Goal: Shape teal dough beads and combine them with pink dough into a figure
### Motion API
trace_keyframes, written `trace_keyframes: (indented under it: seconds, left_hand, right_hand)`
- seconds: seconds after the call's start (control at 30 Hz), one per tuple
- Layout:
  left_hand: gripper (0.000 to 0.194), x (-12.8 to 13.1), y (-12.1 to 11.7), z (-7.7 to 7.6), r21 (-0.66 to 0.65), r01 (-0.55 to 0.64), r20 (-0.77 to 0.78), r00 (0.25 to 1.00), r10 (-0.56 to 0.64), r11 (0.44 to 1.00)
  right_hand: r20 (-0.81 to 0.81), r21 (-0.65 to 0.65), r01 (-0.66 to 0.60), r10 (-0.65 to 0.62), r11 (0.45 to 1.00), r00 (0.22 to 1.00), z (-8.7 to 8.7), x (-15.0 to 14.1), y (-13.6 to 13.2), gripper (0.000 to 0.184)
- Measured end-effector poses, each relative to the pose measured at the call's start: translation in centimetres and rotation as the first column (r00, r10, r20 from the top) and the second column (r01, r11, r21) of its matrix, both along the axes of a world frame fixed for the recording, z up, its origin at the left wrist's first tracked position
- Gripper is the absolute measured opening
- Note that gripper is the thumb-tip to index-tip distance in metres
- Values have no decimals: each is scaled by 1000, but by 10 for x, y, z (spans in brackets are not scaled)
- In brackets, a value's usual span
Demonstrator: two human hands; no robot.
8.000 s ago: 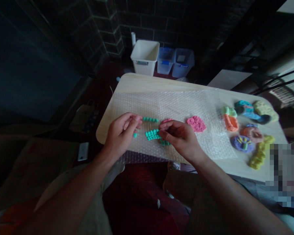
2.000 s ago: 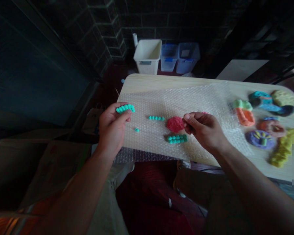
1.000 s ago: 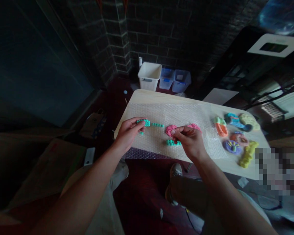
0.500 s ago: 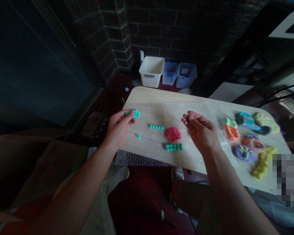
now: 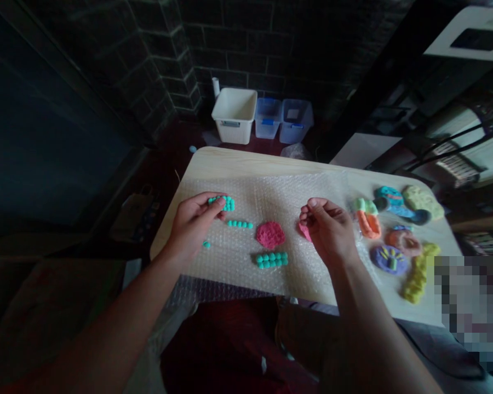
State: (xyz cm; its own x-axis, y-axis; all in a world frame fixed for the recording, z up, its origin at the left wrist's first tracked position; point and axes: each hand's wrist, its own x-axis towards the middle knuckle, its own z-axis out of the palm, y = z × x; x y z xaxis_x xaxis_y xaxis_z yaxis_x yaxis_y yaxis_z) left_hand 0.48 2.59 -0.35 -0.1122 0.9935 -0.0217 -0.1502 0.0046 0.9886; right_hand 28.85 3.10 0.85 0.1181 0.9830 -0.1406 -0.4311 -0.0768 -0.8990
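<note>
My left hand [image 5: 195, 219] pinches a teal clay block of small balls [image 5: 225, 203] between thumb and fingers, above the bubble wrap. Just right of that hand lies a short row of teal balls [image 5: 240, 224], and below it a small teal ball [image 5: 206, 244]. My right hand [image 5: 326, 224] is closed with thumb against fingertips; anything inside is too small or hidden to make out. Behind its fingers shows part of a pink piece [image 5: 305, 231]. Between my hands are a round, rough pink clay piece [image 5: 270, 235] and a teal double row of balls [image 5: 271, 260].
Bubble wrap [image 5: 279, 197] covers much of the pale wooden table [image 5: 238, 160]. Several clay shapes stand at right, including an orange-and-green piece [image 5: 368, 221], a purple disc [image 5: 389, 260] and a yellow strip [image 5: 421, 273]. A white bin [image 5: 235, 115] and blue-tinted boxes [image 5: 268, 117] stand beyond.
The view has shifted, so the table items appear further left and mostly lower. My right fingers have drawn closer together, and a pink piece now shows behind them. My left hand keeps its teal block.
</note>
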Motion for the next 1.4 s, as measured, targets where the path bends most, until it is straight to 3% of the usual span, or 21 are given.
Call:
trace_keyframes:
  seconds: [0.17,0.3,0.47,0.67,0.8,0.9,1.0,1.23,1.4]
  left_hand:
    - [18,0,6,-3,-7,-8,-15,1000,8,1000]
    - [14,2,7,4,-2,-15,35,999,15,1000]
    - [10,1,3,14,-3,-38,110,993,38,999]
    - [11,-7,-2,14,2,-22,76,997,22,1000]
    - [10,-10,-1,12,9,-24,75,997,24,1000]
    - [9,-10,0,13,17,-19,74,997,18,1000]
    - [9,-10,0,13,26,-6,75,997,4,1000]
    - [11,-10,-2,13,13,-2,55,998,1,1000]
    - [10,-10,-1,12,21,10,43,999,-11,1000]
  right_hand:
    - [9,-55,-77,77,996,997,-2,-7,-2,34]
    - [27,-104,-117,121,988,992,-3,-11,-3,37]
    - [65,-98,-62,69,993,996,-7,-16,-3,46]
    - [101,-55,-49,55,997,993,-4,-19,-7,68]
    - [58,-31,-99,101,995,993,-4,-22,-8,47]
    - [113,6,-134,133,991,985,-10,-23,-7,28]
    - [137,17,-138,135,990,981,-16,-21,-7,21]
    - [119,-36,-178,181,983,976,-11,-22,-9,29]
    - [256,3,-222,214,975,943,-11,-20,-11,49]
